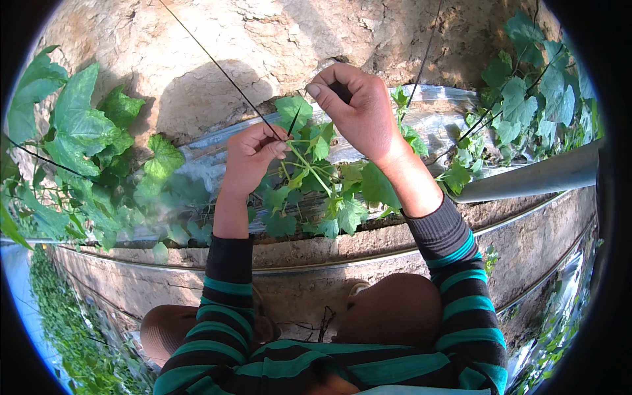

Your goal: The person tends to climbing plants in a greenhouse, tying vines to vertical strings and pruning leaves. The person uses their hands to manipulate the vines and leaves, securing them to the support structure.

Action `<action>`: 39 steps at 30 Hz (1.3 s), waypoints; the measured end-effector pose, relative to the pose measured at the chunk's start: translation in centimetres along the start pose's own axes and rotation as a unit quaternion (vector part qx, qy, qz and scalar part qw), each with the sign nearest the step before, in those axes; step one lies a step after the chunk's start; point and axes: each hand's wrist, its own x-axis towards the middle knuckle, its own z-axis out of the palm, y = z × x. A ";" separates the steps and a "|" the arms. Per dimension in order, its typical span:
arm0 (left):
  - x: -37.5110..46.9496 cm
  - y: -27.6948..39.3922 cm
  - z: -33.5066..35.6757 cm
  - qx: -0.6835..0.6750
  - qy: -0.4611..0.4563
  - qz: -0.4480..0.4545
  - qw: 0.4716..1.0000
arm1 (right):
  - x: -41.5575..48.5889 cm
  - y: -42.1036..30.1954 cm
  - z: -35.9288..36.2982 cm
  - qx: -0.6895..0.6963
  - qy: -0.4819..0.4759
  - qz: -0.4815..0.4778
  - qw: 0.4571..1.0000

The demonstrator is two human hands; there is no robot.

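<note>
My left hand (254, 155) pinches a dark string (217, 64) between thumb and fingertips. The string slants down from the top left, and a short dark end (294, 122) sticks up beside the fingertips. Right at the thumb is the green stem (311, 170) of a young vine plant (345, 212) with lobed leaves. Above and to the right, my right hand (353, 108) is raised, apart from the string, its fingers curled and thumb close to the index fingertip. Whether anything is between them cannot be made out.
Clear plastic film (202, 153) covers the soil around the plants. Larger leafy vines stand left (84, 118) and right (533, 94). A grey metal pipe (533, 173) juts in from the right. Another string (424, 59) hangs past my right hand. A thin pipe (345, 264) runs before my knees.
</note>
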 end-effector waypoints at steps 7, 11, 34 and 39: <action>0.7 1.1 2.8 -0.051 0.161 -0.010 0.985 | -6.7 -0.1 3.3 -0.117 -0.140 -0.028 0.983; 0.1 0.3 1.8 -0.168 0.103 -0.012 0.980 | -7.5 4.8 3.7 -0.015 -0.109 0.228 0.967; 1.6 -1.6 2.1 -0.319 0.027 0.076 0.944 | 3.7 -0.1 1.1 0.221 -0.202 -0.028 0.954; 3.6 -4.0 3.2 -0.500 0.051 0.073 0.862 | 2.2 1.6 1.8 0.230 -0.140 0.008 0.963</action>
